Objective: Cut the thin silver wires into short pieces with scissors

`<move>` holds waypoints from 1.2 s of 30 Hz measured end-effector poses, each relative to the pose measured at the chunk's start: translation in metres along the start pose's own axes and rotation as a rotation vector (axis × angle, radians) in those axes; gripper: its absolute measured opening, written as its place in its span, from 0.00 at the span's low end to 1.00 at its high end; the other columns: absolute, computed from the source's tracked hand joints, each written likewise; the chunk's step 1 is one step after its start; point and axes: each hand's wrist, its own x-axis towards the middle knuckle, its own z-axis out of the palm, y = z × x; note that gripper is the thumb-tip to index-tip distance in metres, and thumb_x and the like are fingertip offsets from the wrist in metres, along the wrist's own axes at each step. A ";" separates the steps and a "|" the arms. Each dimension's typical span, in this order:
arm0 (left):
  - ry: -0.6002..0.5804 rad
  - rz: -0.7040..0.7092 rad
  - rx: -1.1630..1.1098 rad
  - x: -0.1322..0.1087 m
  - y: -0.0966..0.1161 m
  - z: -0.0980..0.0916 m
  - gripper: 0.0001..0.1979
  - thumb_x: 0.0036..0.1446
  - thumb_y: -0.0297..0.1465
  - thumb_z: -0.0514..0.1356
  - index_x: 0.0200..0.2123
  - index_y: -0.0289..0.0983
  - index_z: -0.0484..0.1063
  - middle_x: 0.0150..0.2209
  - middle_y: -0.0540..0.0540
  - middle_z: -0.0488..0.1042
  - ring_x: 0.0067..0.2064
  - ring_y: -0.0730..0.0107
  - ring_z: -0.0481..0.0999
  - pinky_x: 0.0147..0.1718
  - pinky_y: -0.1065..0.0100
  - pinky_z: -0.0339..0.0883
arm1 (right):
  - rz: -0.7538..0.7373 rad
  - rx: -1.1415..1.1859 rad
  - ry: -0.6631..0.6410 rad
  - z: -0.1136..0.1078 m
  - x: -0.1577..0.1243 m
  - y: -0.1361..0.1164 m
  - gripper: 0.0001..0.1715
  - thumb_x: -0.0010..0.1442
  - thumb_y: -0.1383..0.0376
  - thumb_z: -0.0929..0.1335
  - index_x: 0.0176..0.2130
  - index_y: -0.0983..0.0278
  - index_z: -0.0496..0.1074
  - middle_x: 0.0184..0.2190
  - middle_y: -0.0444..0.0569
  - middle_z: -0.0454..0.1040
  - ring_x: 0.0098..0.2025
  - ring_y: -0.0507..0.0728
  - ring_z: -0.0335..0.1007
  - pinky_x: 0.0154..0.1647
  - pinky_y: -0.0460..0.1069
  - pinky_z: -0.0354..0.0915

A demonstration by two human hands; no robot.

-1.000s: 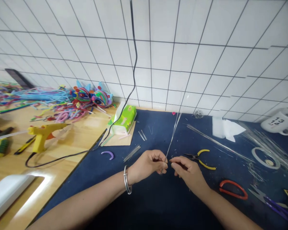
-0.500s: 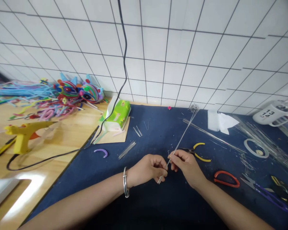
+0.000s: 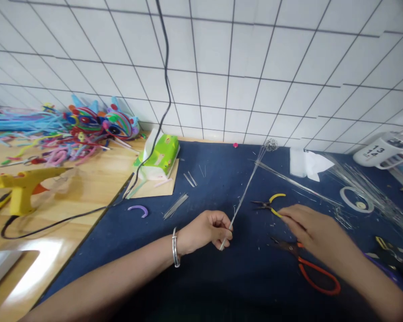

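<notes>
My left hand (image 3: 215,229), with a silver bangle on the wrist, is closed on a slanting bundle of thin metal wires (image 3: 243,194). A small wire ball (image 3: 271,144) shows at the bundle's far end. My right hand (image 3: 309,228) is off the bundle, palm down, its fingers stretched out and somewhat blurred. Its fingertips reach the lower handle of yellow-handled pliers (image 3: 276,197); whether they touch is unclear. Partly under this hand lie red-handled pliers (image 3: 319,279), their dark jaws pointing left.
Cut wire pieces (image 3: 176,205) and a purple curved piece (image 3: 139,209) lie on the blue mat. Long wires (image 3: 372,192), a white ring (image 3: 342,194) and a mug (image 3: 379,152) are at right. A tissue pack (image 3: 159,156) and a glue gun (image 3: 20,188) with a cord are at left.
My right hand has let go of the wire bundle and moved right, over the pliers. The jaws of the red-handled pliers now show. My left hand keeps its hold on the wires.
</notes>
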 end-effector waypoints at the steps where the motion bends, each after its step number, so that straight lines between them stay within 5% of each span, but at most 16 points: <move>1: 0.005 0.000 0.006 0.000 0.000 0.000 0.09 0.45 0.29 0.62 0.30 0.32 0.67 0.23 0.50 0.71 0.26 0.73 0.73 0.25 0.71 0.69 | 0.019 -0.085 -0.008 -0.002 -0.015 0.014 0.14 0.59 0.61 0.59 0.41 0.57 0.69 0.40 0.48 0.71 0.41 0.58 0.67 0.41 0.54 0.62; 5: 0.023 -0.017 0.025 0.002 0.000 -0.001 0.09 0.48 0.30 0.61 0.32 0.32 0.67 0.23 0.49 0.72 0.25 0.75 0.73 0.25 0.71 0.69 | 0.051 -0.258 -0.146 0.008 -0.080 0.053 0.17 0.57 0.60 0.61 0.46 0.56 0.67 0.43 0.49 0.70 0.44 0.60 0.66 0.44 0.55 0.63; 10: 0.032 -0.019 0.030 0.002 0.002 0.002 0.09 0.47 0.30 0.61 0.32 0.32 0.67 0.24 0.49 0.71 0.26 0.74 0.73 0.26 0.71 0.69 | 0.048 -0.371 -0.132 0.037 -0.119 0.059 0.31 0.50 0.65 0.63 0.55 0.60 0.59 0.51 0.53 0.63 0.51 0.64 0.59 0.48 0.58 0.59; 18: 0.030 -0.003 0.032 -0.002 0.004 0.004 0.08 0.47 0.29 0.61 0.31 0.32 0.66 0.22 0.50 0.70 0.26 0.74 0.73 0.26 0.71 0.69 | -0.054 -0.397 -0.152 0.039 -0.098 0.044 0.39 0.46 0.76 0.59 0.58 0.60 0.54 0.42 0.54 0.69 0.41 0.60 0.66 0.40 0.55 0.63; 25: -0.006 -0.007 -0.012 0.000 0.001 -0.001 0.09 0.46 0.29 0.61 0.33 0.32 0.67 0.23 0.50 0.70 0.26 0.74 0.73 0.26 0.70 0.69 | -0.015 -0.231 -0.189 0.028 -0.102 0.053 0.33 0.51 0.70 0.62 0.56 0.55 0.55 0.41 0.51 0.68 0.38 0.58 0.68 0.38 0.51 0.64; 29: -0.010 -0.007 -0.031 0.001 0.002 -0.002 0.10 0.46 0.29 0.62 0.34 0.32 0.67 0.23 0.50 0.70 0.26 0.74 0.73 0.25 0.71 0.69 | 0.135 0.068 -0.146 0.028 -0.093 0.039 0.23 0.52 0.59 0.65 0.49 0.58 0.62 0.38 0.49 0.68 0.37 0.57 0.67 0.36 0.48 0.64; 33: -0.010 -0.002 -0.049 0.000 0.004 0.000 0.11 0.46 0.29 0.62 0.35 0.32 0.68 0.23 0.50 0.70 0.25 0.74 0.72 0.25 0.71 0.69 | 0.306 0.523 -0.352 0.023 -0.060 0.002 0.21 0.57 0.58 0.61 0.50 0.60 0.59 0.29 0.45 0.66 0.28 0.51 0.64 0.29 0.44 0.62; 36: -0.005 0.000 -0.061 -0.002 0.007 0.002 0.12 0.46 0.28 0.62 0.36 0.32 0.68 0.24 0.50 0.71 0.24 0.75 0.72 0.24 0.71 0.68 | 0.293 0.811 -0.525 0.018 -0.033 -0.022 0.21 0.57 0.60 0.62 0.50 0.61 0.57 0.29 0.44 0.64 0.27 0.49 0.61 0.26 0.42 0.60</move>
